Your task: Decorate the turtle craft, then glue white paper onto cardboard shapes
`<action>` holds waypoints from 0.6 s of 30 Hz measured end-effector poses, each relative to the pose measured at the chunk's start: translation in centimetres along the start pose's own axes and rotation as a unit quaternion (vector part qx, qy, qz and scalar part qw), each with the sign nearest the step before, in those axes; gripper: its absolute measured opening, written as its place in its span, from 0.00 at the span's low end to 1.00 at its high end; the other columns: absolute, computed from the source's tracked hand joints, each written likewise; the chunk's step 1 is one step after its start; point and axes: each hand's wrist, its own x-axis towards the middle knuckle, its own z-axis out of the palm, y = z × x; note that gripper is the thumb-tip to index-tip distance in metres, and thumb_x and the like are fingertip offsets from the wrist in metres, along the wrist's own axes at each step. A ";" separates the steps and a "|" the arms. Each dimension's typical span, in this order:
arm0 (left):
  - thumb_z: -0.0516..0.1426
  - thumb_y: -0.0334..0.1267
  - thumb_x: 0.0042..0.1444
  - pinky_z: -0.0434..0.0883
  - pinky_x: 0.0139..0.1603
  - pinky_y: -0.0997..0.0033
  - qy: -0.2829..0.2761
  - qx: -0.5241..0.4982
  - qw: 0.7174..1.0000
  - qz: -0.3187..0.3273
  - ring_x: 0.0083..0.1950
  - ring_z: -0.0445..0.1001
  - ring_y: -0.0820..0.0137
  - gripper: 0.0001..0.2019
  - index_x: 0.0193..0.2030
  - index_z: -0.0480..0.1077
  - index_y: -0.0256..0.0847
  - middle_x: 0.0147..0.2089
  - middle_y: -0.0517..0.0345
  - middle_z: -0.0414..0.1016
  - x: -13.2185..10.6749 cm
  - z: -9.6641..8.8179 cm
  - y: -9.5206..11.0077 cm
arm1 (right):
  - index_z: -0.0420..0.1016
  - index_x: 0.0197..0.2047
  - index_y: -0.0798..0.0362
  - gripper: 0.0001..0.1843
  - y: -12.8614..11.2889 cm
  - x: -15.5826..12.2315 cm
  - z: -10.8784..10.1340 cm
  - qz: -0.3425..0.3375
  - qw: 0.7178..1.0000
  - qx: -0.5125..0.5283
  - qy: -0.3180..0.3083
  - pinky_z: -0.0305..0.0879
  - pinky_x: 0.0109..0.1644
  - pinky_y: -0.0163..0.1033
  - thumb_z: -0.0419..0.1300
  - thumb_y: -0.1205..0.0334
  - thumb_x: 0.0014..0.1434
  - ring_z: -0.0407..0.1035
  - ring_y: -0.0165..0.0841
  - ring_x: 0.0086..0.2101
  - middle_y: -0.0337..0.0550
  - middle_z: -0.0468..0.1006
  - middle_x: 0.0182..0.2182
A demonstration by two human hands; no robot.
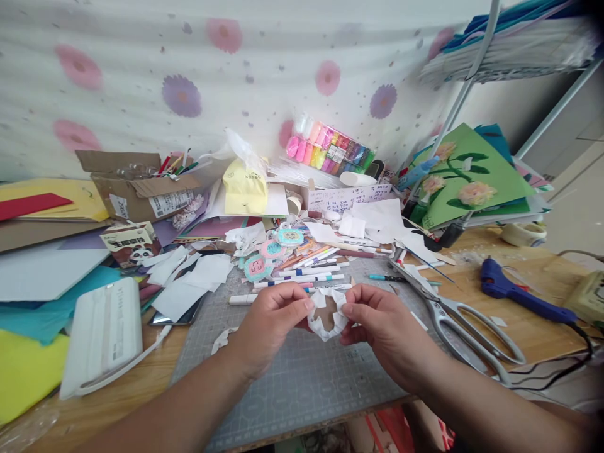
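Between my two hands, above the grey cutting mat (283, 402), is a small round piece of brown card with white paper folded over its edge (325, 330). The brown middle shows inside a ragged white rim. My left hand (276, 318) pinches the left side of the rim between thumb and fingers. On the opposite side, my right hand (375, 318) grips the rim the same way. Just beyond my hands, several marker pens (309, 277) lie in a row. A torn white paper scrap (224, 340) rests on the mat by my left wrist.
Large silver scissors (453, 321) and a blue glue gun (523, 292) lie to the right. At left are a white power bank-like device (104, 333) with a cable and loose paper pieces (193, 283). Behind stand a cardboard box (141, 189) and packs of coloured clay (330, 148).
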 end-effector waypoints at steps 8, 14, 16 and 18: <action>0.59 0.35 0.50 0.63 0.28 0.78 -0.016 0.006 1.000 0.004 0.26 0.65 0.77 0.07 0.24 0.68 0.37 0.22 0.64 0.68 0.0 -0.1 -0.2 | 0.66 0.24 0.54 0.11 0.0 -0.1 -0.1 0.009 1.000 0.002 -0.010 0.65 0.27 0.35 0.64 0.60 0.45 0.63 0.26 0.21 0.33 0.68 0.19; 0.57 0.31 0.49 0.59 0.26 0.79 0.019 0.041 0.999 0.003 0.24 0.61 0.78 0.09 0.20 0.65 0.36 0.19 0.65 0.64 0.0 0.1 -0.2 | 0.65 0.24 0.53 0.10 0.5 0.0 0.0 0.009 1.000 -0.021 -0.017 0.64 0.28 0.35 0.63 0.60 0.47 0.63 0.25 0.21 0.33 0.68 0.20; 0.57 0.30 0.47 0.58 0.25 0.79 0.032 0.046 0.998 0.007 0.23 0.59 0.79 0.09 0.18 0.65 0.36 0.18 0.65 0.62 0.0 0.2 -0.2 | 0.66 0.24 0.53 0.10 0.6 0.1 0.0 0.014 1.000 -0.016 -0.018 0.63 0.28 0.34 0.64 0.60 0.46 0.63 0.25 0.20 0.32 0.68 0.19; 0.58 0.33 0.48 0.60 0.26 0.79 0.028 0.025 0.999 -0.002 0.24 0.60 0.78 0.10 0.19 0.65 0.36 0.19 0.64 0.63 0.0 0.2 -0.2 | 0.66 0.25 0.53 0.10 0.6 0.1 -0.1 0.023 1.000 -0.003 -0.017 0.63 0.28 0.34 0.64 0.60 0.46 0.63 0.25 0.21 0.33 0.69 0.20</action>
